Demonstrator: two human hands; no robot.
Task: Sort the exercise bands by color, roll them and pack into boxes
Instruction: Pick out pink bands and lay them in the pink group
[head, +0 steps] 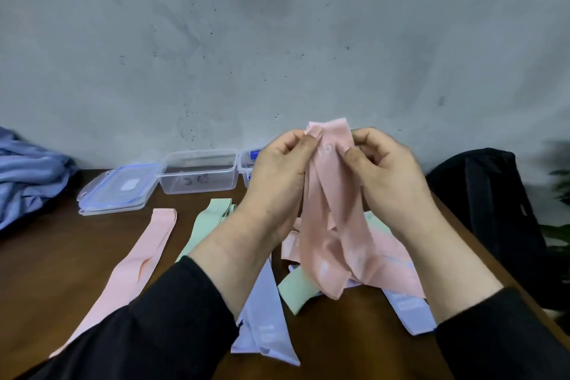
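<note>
Both hands hold up a pink exercise band above the table. My left hand pinches its top edge on the left, and my right hand pinches it on the right. The band hangs down in loose folds. Under it lies a mixed pile: a lavender band, a green band and another lavender band. A pink band lies flat at the left, with a green band beside it. A clear plastic box stands open at the back.
A blue-rimmed lid lies left of the open box. A second clear box shows partly behind my left hand. Blue cloth is heaped at the far left, a black bag at the right. The wooden table meets a grey wall.
</note>
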